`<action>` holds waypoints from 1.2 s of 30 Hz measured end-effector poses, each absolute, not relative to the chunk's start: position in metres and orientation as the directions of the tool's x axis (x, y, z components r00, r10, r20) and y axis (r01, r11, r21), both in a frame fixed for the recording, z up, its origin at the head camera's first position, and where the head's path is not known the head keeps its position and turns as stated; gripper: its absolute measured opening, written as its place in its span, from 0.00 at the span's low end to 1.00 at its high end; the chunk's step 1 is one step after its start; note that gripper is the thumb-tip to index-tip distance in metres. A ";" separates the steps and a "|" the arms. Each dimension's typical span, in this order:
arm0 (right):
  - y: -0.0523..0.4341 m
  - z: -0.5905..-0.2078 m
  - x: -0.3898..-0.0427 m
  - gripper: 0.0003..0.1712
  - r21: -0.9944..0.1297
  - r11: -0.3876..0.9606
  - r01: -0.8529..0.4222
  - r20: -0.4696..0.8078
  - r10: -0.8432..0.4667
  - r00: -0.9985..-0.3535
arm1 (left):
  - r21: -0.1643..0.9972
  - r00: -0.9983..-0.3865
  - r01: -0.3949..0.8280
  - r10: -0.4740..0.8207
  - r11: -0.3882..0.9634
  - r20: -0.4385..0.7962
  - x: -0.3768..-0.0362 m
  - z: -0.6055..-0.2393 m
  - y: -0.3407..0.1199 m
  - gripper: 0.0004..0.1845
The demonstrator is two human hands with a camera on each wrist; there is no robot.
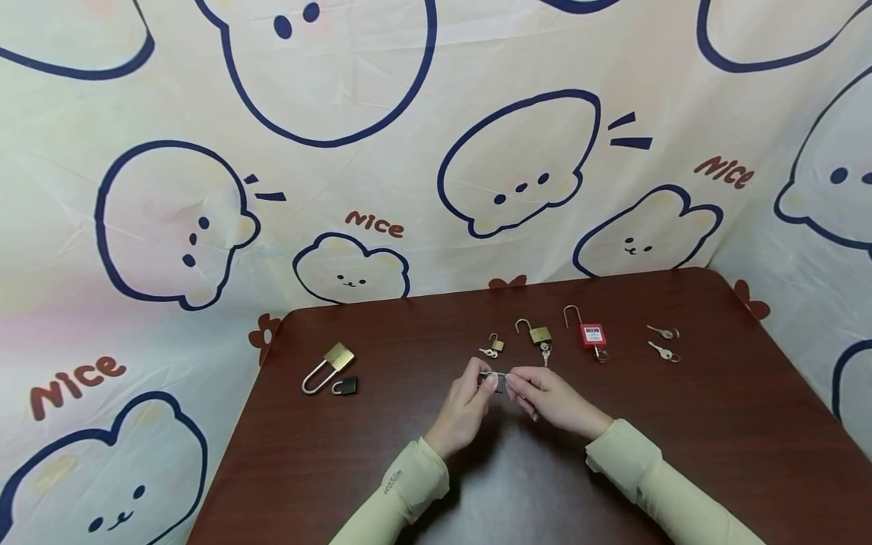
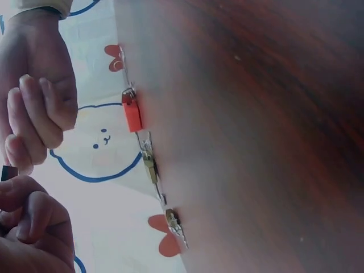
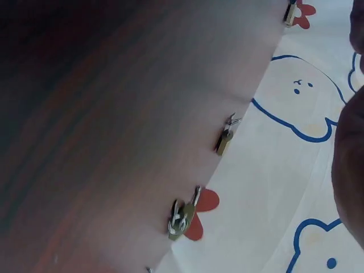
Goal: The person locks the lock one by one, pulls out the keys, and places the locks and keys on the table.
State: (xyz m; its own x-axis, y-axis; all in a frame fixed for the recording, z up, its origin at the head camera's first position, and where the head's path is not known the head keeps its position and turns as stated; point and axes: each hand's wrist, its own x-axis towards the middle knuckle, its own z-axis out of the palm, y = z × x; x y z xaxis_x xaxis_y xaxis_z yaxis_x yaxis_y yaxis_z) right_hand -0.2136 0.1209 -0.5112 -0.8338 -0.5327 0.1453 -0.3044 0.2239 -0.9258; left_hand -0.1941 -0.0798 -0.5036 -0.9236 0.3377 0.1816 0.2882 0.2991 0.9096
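Patterned cloth (image 1: 531, 45) behind brown table (image 1: 306, 469) — left hand's (image 1: 456, 415) grip closed on small dark padlock (image 1: 500, 384), held above the surface, likely to steady it; right hand (image 1: 559, 401) pinches its edge — finer hold hidden, can't tell.

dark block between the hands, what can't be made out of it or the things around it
- Head view: the left hand and right hand partly cover the small dark grey block; no keyhole shows.
- Left wrist view: the left edge cuts off the block.
- Head view: print on the red rectangular padlock's white label is too small.
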 end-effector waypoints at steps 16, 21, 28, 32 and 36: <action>0.123 -0.511 -0.215 0.26 -0.997 -0.011 -0.079 0.069 -0.617 -0.784 | 0.862 -0.891 0.398 0.357 0.314 0.281 -0.193 -0.502 -0.083 0.09; 0.122 -0.510 -0.213 0.21 -0.990 0.022 -0.140 0.100 -0.590 -0.801 | 0.892 -0.912 0.344 0.330 0.294 0.243 -0.193 -0.501 -0.083 0.10; 0.117 -0.507 -0.210 0.17 -0.911 0.165 -0.377 0.244 -0.520 -0.819 | 0.812 -0.891 0.433 0.322 0.391 0.320 -0.192 -0.501 -0.079 0.08; 0.119 -0.508 -0.209 0.18 -0.924 0.147 -0.352 0.233 -0.514 -0.826 | 0.774 -0.875 0.473 0.327 0.420 0.357 -0.193 -0.501 -0.077 0.07; 0.119 -0.510 -0.209 0.18 -0.933 0.126 -0.338 0.230 -0.516 -0.825 | 0.813 -0.879 0.453 0.338 0.366 0.337 -0.193 -0.501 -0.078 0.08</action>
State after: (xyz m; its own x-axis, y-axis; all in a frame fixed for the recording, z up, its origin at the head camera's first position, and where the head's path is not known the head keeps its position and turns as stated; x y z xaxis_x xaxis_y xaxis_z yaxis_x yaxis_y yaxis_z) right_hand -0.2090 0.1189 -0.5102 -0.8252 -0.5160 0.2298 -0.3385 0.1260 -0.9325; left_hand -0.1930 -0.0782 -0.5013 -0.8787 0.3377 0.3375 0.4529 0.3660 0.8130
